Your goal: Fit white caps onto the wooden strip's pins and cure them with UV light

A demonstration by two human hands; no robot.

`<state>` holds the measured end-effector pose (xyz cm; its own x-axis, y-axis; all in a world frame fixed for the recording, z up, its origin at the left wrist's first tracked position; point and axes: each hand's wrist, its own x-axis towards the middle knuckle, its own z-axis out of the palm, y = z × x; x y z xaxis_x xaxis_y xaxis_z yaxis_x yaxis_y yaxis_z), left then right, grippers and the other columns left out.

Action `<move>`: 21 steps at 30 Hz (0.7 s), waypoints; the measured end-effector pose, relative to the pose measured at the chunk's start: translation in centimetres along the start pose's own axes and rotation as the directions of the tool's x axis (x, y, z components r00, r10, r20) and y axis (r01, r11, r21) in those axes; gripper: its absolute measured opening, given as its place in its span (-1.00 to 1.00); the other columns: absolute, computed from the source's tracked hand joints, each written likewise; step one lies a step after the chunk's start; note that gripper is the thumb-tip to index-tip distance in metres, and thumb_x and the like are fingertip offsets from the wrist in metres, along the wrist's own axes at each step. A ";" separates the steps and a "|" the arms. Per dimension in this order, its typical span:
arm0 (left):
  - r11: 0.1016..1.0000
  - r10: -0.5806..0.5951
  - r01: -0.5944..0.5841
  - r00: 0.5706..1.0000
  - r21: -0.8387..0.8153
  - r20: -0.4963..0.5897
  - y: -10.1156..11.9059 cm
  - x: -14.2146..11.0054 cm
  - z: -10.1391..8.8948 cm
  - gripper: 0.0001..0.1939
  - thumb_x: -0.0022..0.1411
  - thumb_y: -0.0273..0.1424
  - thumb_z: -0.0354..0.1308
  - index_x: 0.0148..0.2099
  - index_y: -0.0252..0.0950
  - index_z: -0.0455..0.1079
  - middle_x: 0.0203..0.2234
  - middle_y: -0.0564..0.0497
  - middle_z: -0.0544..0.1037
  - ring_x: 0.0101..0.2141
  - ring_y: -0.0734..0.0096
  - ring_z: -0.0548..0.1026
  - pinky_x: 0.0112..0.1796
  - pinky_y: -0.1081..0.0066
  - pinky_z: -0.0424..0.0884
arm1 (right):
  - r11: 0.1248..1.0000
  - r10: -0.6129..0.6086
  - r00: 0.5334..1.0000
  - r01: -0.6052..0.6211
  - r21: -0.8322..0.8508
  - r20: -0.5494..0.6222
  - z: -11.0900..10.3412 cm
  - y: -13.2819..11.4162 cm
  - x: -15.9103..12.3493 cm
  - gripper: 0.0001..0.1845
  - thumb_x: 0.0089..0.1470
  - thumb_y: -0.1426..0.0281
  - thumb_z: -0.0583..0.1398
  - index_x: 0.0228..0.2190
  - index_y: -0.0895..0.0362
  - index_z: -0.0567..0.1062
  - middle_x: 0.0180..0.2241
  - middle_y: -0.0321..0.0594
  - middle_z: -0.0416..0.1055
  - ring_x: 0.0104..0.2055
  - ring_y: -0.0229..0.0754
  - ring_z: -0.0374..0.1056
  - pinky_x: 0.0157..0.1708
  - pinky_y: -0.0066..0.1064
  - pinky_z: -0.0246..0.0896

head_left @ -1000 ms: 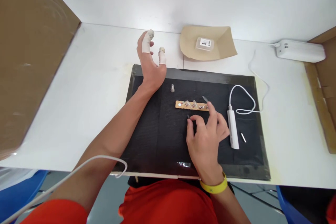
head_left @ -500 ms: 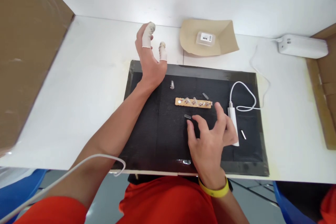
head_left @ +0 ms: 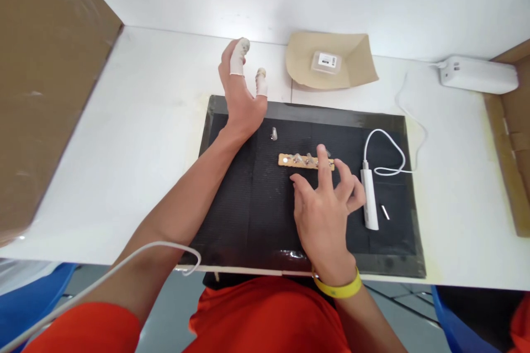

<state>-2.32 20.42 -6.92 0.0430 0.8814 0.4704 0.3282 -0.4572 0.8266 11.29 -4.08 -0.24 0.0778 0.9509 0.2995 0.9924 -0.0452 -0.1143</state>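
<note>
My left hand (head_left: pixel 244 96) is raised over the back left of the black mat (head_left: pixel 248 204), with white finger cots on its index finger and thumb. Its fingers stand apart, and it holds nothing. My right hand (head_left: pixel 325 198) reaches over the mat with its fingers spread. Its middle finger covers part of a cork-coloured strip (head_left: pixel 285 160), which carries several clear false nail tips on small metal holders. A loose clear nail tip (head_left: pixel 274 133) lies behind the strip to the left. Another loose one is mostly hidden behind my right fingers.
A white stick-shaped device (head_left: pixel 369 198) with a cable lies right of my hand, beside a small metal cylinder (head_left: pixel 385 212). Behind the mat is a brown paper tray (head_left: pixel 356 60) holding a labelled clear box (head_left: pixel 326 62). A white power block (head_left: pixel 478 74) stands at the back right.
My right hand has moved forward and slightly left, its fingers now over the strip. The clear nail tip in front of the strip is no longer visible. My left hand keeps its pose.
</note>
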 end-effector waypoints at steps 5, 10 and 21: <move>1.000 0.025 -0.025 1.000 -0.014 -0.006 0.1 0.0 0.2 -0.16 0.30 0.39 -0.09 0.46 0.19 -0.08 0.46 0.18 0.01 0.42 0.13 -0.01 0.43 -0.08 -0.03 | 0.999 -0.025 0.999 0.026 -0.033 0.028 -0.5 0.3 0.8 -0.82 0.26 0.51 0.24 -0.31 0.08 0.65 0.40 0.00 0.30 0.31 0.31 0.19 0.20 0.24 0.03; 0.999 0.037 -0.037 0.999 0.010 -0.013 0.3 0.0 0.1 -0.20 0.32 0.35 -0.07 0.45 0.16 -0.01 0.44 0.09 0.05 0.41 0.06 0.02 0.39 -0.13 0.03 | 0.997 -0.069 0.997 0.069 -0.024 0.028 -1.3 0.5 0.4 -0.81 0.26 0.50 0.24 -0.40 0.10 0.59 0.39 -0.02 0.32 0.31 0.28 0.21 0.23 0.22 0.00; 0.999 0.013 -0.017 0.996 0.045 0.086 -0.6 0.5 -0.1 -0.19 0.38 0.31 -0.07 0.49 0.16 -0.21 0.42 0.22 0.08 0.46 0.15 -0.24 0.46 -0.10 -0.23 | 0.927 0.208 0.973 -0.165 0.336 -0.096 -1.2 4.1 -1.0 -0.88 0.25 0.36 0.26 -0.36 0.04 0.59 0.31 -0.07 0.41 0.23 0.18 0.28 0.18 0.17 0.08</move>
<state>-2.60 21.13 -7.19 0.1281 0.8822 0.4532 0.3700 -0.4664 0.8035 15.37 -5.61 0.12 0.2912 0.8870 0.3584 0.8756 -0.0963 -0.4733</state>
